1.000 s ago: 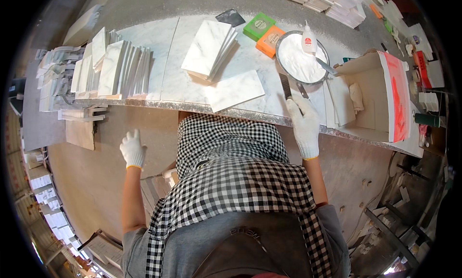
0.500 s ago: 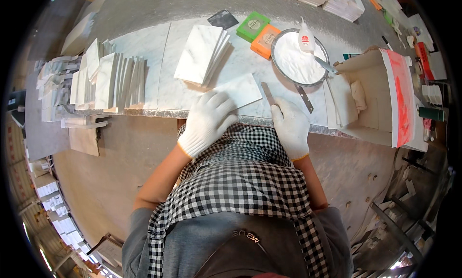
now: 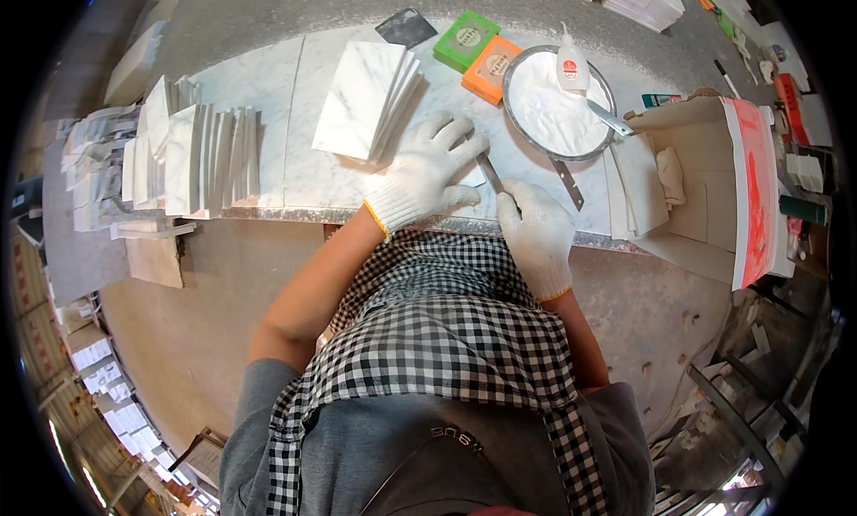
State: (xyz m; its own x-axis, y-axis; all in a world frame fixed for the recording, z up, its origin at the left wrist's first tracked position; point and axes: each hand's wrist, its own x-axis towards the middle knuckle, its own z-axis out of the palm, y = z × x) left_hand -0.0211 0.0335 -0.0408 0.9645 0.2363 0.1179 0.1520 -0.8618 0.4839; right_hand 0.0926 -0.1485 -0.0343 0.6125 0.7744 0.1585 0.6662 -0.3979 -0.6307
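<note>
My left hand (image 3: 427,172), in a white knit glove, lies flat with fingers spread over a white marble tile (image 3: 472,175). Most of that tile is hidden under the hand. My right hand (image 3: 536,235), gloved too, is closed round a flat metal scraper blade (image 3: 488,170), whose end reaches up beside my left fingertips. A stack of white, grey-veined tiles (image 3: 359,101) stands tilted just beyond my left hand. Past my right hand sits a round bowl of white powder or paste (image 3: 544,105), with a white squeeze bottle (image 3: 571,65) and a spatula (image 3: 609,117) on it.
Green (image 3: 466,40) and orange blocks (image 3: 492,70) and a dark square pad (image 3: 405,28) lie at the back of the worktable (image 3: 299,172). A dark metal strip (image 3: 567,184) is near the bowl. Upright tiles (image 3: 201,159) stand left; an open cardboard box (image 3: 705,186) stands right.
My left hand has slid right and farther over the tile, spreading its fingers and covering most of it. My right hand keeps hold of the scraper blade in nearly the same place.
</note>
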